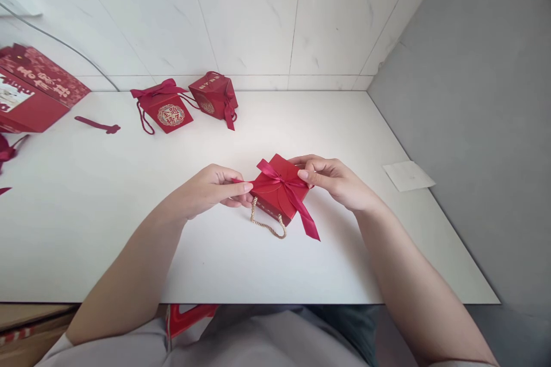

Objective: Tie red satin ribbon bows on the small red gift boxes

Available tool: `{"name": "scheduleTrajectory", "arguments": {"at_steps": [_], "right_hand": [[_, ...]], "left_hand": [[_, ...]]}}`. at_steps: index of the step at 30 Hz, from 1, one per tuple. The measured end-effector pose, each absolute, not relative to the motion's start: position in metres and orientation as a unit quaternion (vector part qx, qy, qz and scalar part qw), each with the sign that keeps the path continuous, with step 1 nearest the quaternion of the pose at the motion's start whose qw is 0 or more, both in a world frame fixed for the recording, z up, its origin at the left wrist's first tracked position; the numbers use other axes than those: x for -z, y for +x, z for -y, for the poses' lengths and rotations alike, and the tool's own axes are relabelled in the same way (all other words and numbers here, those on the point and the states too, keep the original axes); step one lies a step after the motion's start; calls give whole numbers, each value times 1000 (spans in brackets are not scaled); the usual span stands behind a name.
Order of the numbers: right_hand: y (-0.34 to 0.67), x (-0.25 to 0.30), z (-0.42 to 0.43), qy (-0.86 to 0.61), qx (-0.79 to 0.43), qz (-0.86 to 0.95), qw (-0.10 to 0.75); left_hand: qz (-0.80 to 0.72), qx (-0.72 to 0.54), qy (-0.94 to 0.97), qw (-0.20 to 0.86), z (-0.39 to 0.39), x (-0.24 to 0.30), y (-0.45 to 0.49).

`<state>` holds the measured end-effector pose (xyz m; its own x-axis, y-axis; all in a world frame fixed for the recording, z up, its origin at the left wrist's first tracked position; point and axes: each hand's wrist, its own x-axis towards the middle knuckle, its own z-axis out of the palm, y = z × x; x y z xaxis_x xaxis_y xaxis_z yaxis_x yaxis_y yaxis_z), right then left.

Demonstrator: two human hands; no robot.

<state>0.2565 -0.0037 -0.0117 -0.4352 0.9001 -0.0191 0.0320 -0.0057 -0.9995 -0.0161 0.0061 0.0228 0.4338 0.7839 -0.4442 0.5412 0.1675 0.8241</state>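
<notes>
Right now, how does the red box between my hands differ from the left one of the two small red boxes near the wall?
The nearer box has a gold cord; the farther box has a dark red cord. The farther box shows a large round emblem; the nearer box shows none on its visible faces. Both are red, with a ribbon bow.

The white table carries a gold-emblem gift box; right of it, a second ribboned box, farther, white paper; left, a maroon strip and red carton. I can't tell if the gold-corded box in front touches down.
</notes>
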Motion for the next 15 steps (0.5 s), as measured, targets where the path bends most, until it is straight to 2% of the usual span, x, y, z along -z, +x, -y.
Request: {"name": "scheduleTrajectory", "arguments": {"at_steps": [15], "right_hand": [[255,13,5,-395,-589,601,369]], "left_hand": [[-505,-79,649,564,-9,-25,-17]]}}
